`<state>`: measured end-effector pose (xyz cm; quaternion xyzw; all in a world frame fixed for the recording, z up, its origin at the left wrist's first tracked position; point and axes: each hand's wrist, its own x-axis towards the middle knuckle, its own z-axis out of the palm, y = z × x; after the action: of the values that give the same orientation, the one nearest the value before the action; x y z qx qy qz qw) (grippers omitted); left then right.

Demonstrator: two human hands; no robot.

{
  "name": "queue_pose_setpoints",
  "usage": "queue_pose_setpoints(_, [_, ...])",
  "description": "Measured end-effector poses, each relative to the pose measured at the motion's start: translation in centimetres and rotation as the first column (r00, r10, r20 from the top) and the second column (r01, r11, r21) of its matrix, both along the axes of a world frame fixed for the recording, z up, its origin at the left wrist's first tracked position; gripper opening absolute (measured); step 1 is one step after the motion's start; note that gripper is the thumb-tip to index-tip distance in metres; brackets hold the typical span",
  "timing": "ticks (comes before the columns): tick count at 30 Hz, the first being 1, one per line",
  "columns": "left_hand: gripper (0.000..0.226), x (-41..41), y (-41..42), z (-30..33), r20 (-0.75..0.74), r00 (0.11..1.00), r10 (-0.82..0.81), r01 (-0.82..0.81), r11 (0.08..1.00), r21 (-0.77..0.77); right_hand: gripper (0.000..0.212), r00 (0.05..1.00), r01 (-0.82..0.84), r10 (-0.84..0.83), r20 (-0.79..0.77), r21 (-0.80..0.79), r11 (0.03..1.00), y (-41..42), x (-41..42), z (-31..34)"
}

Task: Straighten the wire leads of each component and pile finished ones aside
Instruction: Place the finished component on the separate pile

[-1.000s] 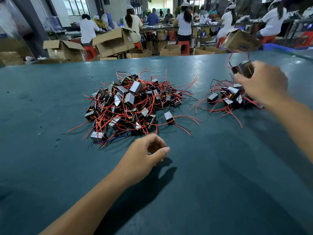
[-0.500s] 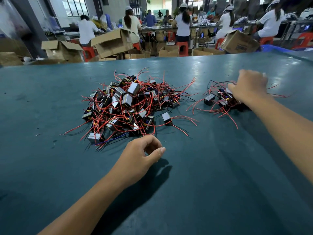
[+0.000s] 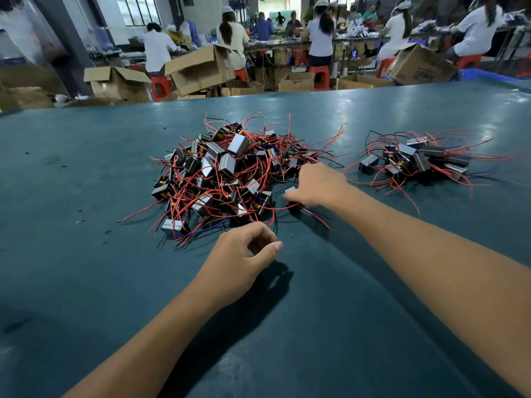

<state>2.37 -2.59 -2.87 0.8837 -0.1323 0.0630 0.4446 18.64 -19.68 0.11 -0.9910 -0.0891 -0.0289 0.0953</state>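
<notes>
A big tangled pile of small black-and-silver components point(image 3: 230, 173) with red wire leads lies mid-table. A smaller pile of components point(image 3: 416, 162) sits to its right. My right hand point(image 3: 319, 185) reaches to the big pile's right edge and its fingers curl over a single loose component point(image 3: 290, 191), whose red lead trails out beneath the hand. My left hand point(image 3: 244, 251) rests on the table just in front of the big pile, fingers loosely curled, holding nothing.
The work surface is a dark teal table point(image 3: 86, 268). Beyond its far edge stand open cardboard boxes point(image 3: 201, 67), red stools and several people working at benches.
My right hand has left the smaller pile on the right and moved left to the loose component beside the big pile. The left hand has stayed where it was.
</notes>
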Motion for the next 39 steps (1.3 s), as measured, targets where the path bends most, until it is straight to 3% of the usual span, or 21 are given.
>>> queue_pose_setpoints(4, [0.016, -0.1, -0.2, 0.1, 0.001, 1.000, -0.002, 0.002, 1.000, -0.008, 0.049, 1.000, -0.030, 0.030, 0.003, 0.080, 0.996, -1.6, -0.5, 1.5])
queue_pose_setpoints(7, [0.015, -0.1, -0.3, 0.2, -0.033, 0.999, -0.019, 0.018, 0.998, -0.057, 0.041, 0.998, -0.050, 0.059, -0.011, 0.386, 0.921, -3.6, -2.3, 3.0])
queue_pose_setpoints(8, [0.014, -0.1, -0.3, 0.3, -0.054, 0.998, -0.029, 0.024, 0.995, -0.093, 0.037, 0.996, -0.075, 0.088, 0.002, 0.544, 0.836, -4.2, -3.4, 3.4])
queue_pose_setpoints(10, [0.012, -0.3, -0.5, 0.5, -0.107, 0.993, -0.056, 0.033, 0.978, -0.207, 0.028, 0.979, -0.149, 0.195, 0.053, 0.842, 0.518, -5.2, -6.0, 3.9])
queue_pose_setpoints(12, [0.010, -0.4, -0.9, 0.8, -0.150, 0.983, -0.102, 0.049, 0.946, -0.321, 0.023, 0.944, -0.127, 0.320, 0.073, 0.980, 0.151, -5.8, -9.0, 3.8])
queue_pose_setpoints(13, [0.011, -0.6, -1.1, 0.9, -0.146, 0.982, -0.117, 0.062, 0.940, -0.337, 0.026, 0.928, -0.078, 0.367, 0.059, 0.996, 0.037, -5.8, -10.5, 3.3])
queue_pose_setpoints(15, [0.018, -0.7, -1.4, 0.9, 0.004, 1.000, -0.031, 0.031, 0.977, -0.213, 0.030, 0.906, 0.000, 0.422, 0.018, 0.999, -0.041, -5.6, -13.1, 1.6])
queue_pose_setpoints(17, [0.023, -0.9, -1.3, 1.1, 0.273, 0.955, 0.114, -0.098, 0.993, -0.072, 0.029, 0.897, 0.047, 0.441, -0.017, 0.997, -0.056, -5.4, -14.7, -0.1])
queue_pose_setpoints(19, [0.024, -1.2, -1.2, 1.7, 0.389, 0.909, 0.150, -0.133, 0.989, -0.072, 0.030, 0.888, 0.074, 0.458, -0.041, 0.996, -0.055, -5.1, -15.2, -1.2])
queue_pose_setpoints(23, [0.035, -1.4, -1.5, 1.9, 0.282, 0.958, 0.044, -0.033, 0.998, -0.046, 0.031, 0.854, 0.049, 0.519, -0.035, 0.999, -0.013, -4.1, -15.7, -2.2])
queue_pose_setpoints(26, [0.021, -1.6, -1.8, 1.9, 0.284, 0.959, 0.004, 0.007, 0.999, -0.036, 0.038, 0.837, 0.051, 0.543, -0.065, 0.998, 0.040, -3.7, -15.9, -2.8])
queue_pose_setpoints(28, [0.015, -1.8, -1.9, 1.9, 0.324, 0.946, -0.003, 0.003, 1.000, 0.000, 0.038, 0.849, 0.011, 0.522, -0.086, 0.989, 0.145, -3.9, -15.8, -2.9])
queue_pose_setpoints(30, [0.015, -1.7, -1.8, 2.0, 0.349, 0.937, -0.026, -0.001, 0.997, 0.076, 0.031, 0.878, -0.099, 0.473, -0.071, 0.941, 0.325, -4.5, -15.4, -2.8])
queue_pose_setpoints(33, [0.020, -1.5, -1.2, 2.1, 0.293, 0.948, -0.126, 0.048, 0.965, 0.258, 0.028, 0.912, -0.348, 0.398, 0.102, 0.707, 0.616, -5.9, -14.8, -2.5])
queue_pose_setpoints(36, [0.030, -1.1, -0.4, 1.9, 0.234, 0.939, -0.251, 0.098, 0.849, 0.519, 0.032, 0.869, -0.478, 0.471, 0.152, 0.503, 0.720, -6.2, -14.4, -2.7])
queue_pose_setpoints(39, [0.028, -1.0, -0.2, 1.6, 0.174, 0.936, -0.305, 0.140, 0.778, 0.613, 0.026, 0.849, -0.517, 0.517, 0.108, 0.371, 0.772, -5.8, -14.1, -3.2])
